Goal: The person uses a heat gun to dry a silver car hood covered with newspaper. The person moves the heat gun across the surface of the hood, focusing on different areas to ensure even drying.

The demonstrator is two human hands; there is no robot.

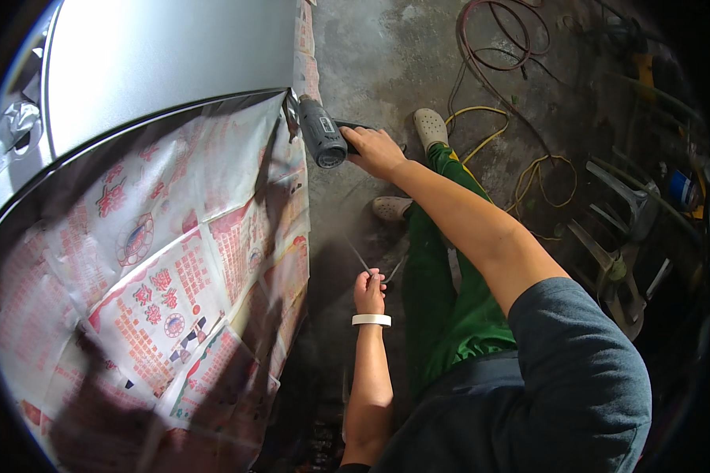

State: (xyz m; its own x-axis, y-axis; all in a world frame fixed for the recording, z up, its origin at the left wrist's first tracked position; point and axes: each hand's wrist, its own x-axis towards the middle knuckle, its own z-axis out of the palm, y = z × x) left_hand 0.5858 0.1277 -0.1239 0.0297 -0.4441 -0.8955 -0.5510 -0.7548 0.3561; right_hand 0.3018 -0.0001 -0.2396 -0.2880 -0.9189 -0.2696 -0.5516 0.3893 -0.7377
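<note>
The right hand (377, 151) is closed around the handle of a grey heat gun (321, 132). The gun has a cylindrical body with a round vented rear end facing the camera. Its nozzle points at the lower corner of a silver car panel (166, 63), where the painted metal meets the masking paper (173, 276).

The left hand (369, 292) is held lower, between the paper and the person's knee. Its fingers are curled shut on a thin dark cord (356, 254) that runs up and away from the fist. A white band (371, 319) sits on the left wrist.

The car panel is smooth with a satin sheen, and it curves toward a dark seam along its lower edge. Below the seam, overlapping sheets of printed paper cover the bodywork. The sheets are off-white with red print, round emblems and small coloured blocks. They are creased and wrinkled, and their edges overlap.

The floor (386, 55) is rough, stained grey concrete. Red and yellow cables (521, 169) lie in loose loops on it, to the right of the person's feet. The person wears green trousers (438, 299), pale perforated clogs (431, 126) and a blue-grey shirt.
</note>
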